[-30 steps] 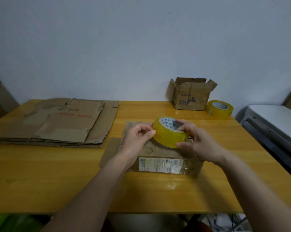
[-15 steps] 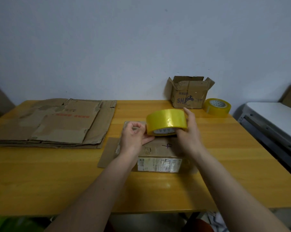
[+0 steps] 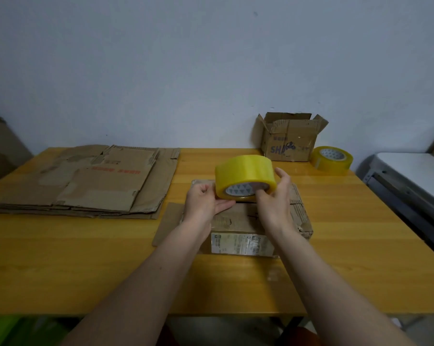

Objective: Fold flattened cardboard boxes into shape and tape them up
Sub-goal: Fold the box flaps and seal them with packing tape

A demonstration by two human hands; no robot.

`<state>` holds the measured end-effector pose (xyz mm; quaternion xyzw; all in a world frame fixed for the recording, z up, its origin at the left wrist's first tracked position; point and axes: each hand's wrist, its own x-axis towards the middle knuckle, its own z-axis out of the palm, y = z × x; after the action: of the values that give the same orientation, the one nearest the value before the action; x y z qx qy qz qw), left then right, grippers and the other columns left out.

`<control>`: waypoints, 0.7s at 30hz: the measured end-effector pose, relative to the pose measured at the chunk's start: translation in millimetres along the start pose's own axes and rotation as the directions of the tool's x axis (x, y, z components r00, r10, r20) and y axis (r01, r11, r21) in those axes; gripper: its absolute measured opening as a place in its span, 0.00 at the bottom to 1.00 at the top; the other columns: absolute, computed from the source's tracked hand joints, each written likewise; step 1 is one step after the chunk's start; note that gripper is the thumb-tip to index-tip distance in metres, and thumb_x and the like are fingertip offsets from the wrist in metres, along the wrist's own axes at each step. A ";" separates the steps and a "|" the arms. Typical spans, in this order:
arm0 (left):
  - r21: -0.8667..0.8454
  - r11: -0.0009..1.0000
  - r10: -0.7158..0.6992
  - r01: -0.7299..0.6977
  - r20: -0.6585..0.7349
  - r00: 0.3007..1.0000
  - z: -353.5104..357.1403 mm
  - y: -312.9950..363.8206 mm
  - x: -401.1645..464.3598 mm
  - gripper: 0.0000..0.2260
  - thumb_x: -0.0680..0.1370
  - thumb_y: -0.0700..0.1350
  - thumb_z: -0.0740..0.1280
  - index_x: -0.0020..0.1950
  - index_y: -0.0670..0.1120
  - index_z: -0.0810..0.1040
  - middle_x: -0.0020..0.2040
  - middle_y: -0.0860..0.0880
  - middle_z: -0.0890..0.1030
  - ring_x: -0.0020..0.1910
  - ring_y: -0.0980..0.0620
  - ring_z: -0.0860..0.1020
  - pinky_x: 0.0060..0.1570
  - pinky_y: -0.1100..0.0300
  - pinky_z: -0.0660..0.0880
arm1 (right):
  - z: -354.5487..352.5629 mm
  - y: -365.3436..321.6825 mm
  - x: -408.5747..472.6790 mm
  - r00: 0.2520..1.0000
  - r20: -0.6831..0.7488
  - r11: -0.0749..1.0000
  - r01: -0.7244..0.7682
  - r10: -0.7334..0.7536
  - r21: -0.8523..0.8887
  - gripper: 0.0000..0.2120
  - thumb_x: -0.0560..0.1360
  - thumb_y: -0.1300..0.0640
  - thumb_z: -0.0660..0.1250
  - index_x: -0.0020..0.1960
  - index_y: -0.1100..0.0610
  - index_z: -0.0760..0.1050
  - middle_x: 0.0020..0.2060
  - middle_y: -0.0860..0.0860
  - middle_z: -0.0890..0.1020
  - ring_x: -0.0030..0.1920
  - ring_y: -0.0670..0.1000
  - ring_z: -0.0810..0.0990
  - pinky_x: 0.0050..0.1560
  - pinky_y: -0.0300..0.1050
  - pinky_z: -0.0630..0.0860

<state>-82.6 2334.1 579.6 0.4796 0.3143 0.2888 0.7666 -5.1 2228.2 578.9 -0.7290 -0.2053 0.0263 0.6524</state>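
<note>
A folded brown cardboard box [image 3: 243, 221] with a white label on its near side sits mid-table. Above its far half I hold a yellow tape roll [image 3: 244, 174] tilted so its core faces me. My right hand [image 3: 275, 196] grips the roll, one finger hooked into the core. My left hand [image 3: 206, 201] is at the roll's left lower edge, fingers curled and thumb under the roll; whether it pinches the tape end is unclear. A loose side flap [image 3: 167, 223] lies flat left of the box.
A stack of flattened cardboard boxes [image 3: 93, 181] lies at the table's left. An open small box [image 3: 289, 141] and a second yellow tape roll [image 3: 332, 159] stand at the back right. A white-topped metal table [image 3: 410, 176] adjoins the wooden table [image 3: 86, 270] on the right.
The roll was turned from core-up to core facing me and lifted slightly toward the box's far edge. My left hand stayed at its left edge with fingers curled in.
</note>
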 end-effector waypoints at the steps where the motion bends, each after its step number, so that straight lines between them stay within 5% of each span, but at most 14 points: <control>1: 0.018 1.000 0.001 -0.001 -0.002 1.000 0.5 1.1 -1.7 0.08 0.83 0.41 0.57 0.52 0.39 0.74 0.47 0.39 0.83 0.39 0.46 0.85 0.37 0.58 0.81 | -0.5 -0.2 0.1 1.000 0.019 1.000 0.014 -0.014 -0.003 0.26 0.78 0.61 0.63 0.72 0.56 0.57 0.51 0.43 0.70 0.51 0.42 0.71 0.52 0.38 0.66; 4: 0.398 0.903 0.221 -0.159 -0.113 0.969 -0.6 0.3 -3.5 0.06 0.82 0.43 0.61 0.45 0.45 0.73 0.48 0.46 0.81 0.40 0.51 0.82 0.34 0.62 0.77 | -0.8 -1.4 -0.8 1.000 0.021 1.000 0.002 -0.002 0.011 0.27 0.80 0.60 0.61 0.74 0.57 0.54 0.55 0.47 0.68 0.56 0.48 0.74 0.48 0.33 0.67; 7: 0.694 0.691 0.453 -0.201 -0.199 0.869 -18.0 8.9 -1.1 0.08 0.80 0.46 0.64 0.41 0.50 0.71 0.56 0.50 0.72 0.52 0.51 0.74 0.48 0.60 0.73 | 0.8 -1.7 -4.1 1.000 0.025 1.000 -0.009 0.009 0.000 0.30 0.80 0.60 0.60 0.77 0.56 0.47 0.57 0.48 0.66 0.48 0.38 0.79 0.45 0.30 0.72; 10: 0.610 0.788 0.343 -0.079 -0.330 0.879 -40.6 21.4 6.9 0.08 0.79 0.48 0.65 0.41 0.49 0.74 0.60 0.48 0.71 0.62 0.46 0.71 0.63 0.48 0.71 | 2.5 -2.1 -1.2 0.999 0.046 0.993 0.032 -0.027 -0.115 0.32 0.80 0.60 0.60 0.77 0.53 0.45 0.57 0.46 0.65 0.56 0.44 0.67 0.56 0.40 0.64; 14: 0.407 0.910 0.051 0.082 -0.306 0.951 -52.7 20.2 4.7 0.07 0.81 0.48 0.63 0.47 0.45 0.75 0.54 0.46 0.79 0.50 0.47 0.76 0.48 0.54 0.73 | 7.9 -0.6 4.6 0.996 0.088 0.980 -0.005 0.023 -0.198 0.27 0.78 0.55 0.63 0.74 0.52 0.58 0.62 0.51 0.73 0.63 0.52 0.70 0.60 0.47 0.66; 17: 0.325 0.937 -0.033 0.126 -0.275 0.961 -58.0 13.7 3.0 0.09 0.81 0.47 0.63 0.43 0.44 0.76 0.45 0.44 0.81 0.43 0.47 0.80 0.42 0.56 0.76 | 9.8 0.6 8.1 0.988 0.154 0.955 0.027 0.019 -0.295 0.13 0.77 0.55 0.64 0.61 0.53 0.71 0.54 0.50 0.77 0.57 0.54 0.75 0.57 0.52 0.72; 19: 0.320 0.940 -0.026 0.114 -0.268 0.963 -58.6 14.7 4.2 0.10 0.81 0.48 0.64 0.43 0.44 0.76 0.40 0.46 0.80 0.37 0.49 0.78 0.38 0.59 0.74 | 8.8 0.5 9.4 0.985 0.170 0.952 0.043 0.010 -0.304 0.06 0.78 0.55 0.63 0.54 0.53 0.72 0.49 0.51 0.78 0.52 0.54 0.76 0.52 0.51 0.73; 21: 0.306 0.947 -0.019 0.103 -0.266 0.964 -57.4 17.8 8.0 0.08 0.80 0.48 0.64 0.47 0.44 0.75 0.46 0.45 0.80 0.43 0.47 0.79 0.45 0.56 0.75 | 8.2 -0.3 10.1 0.985 0.172 0.952 0.067 -0.015 -0.298 0.04 0.79 0.54 0.61 0.53 0.51 0.69 0.45 0.48 0.77 0.49 0.52 0.76 0.43 0.47 0.71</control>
<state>-123.5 2378.5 574.7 0.5443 0.4692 0.2710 0.6405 1.5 2239.3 580.3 -0.8112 -0.2761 0.0421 0.5137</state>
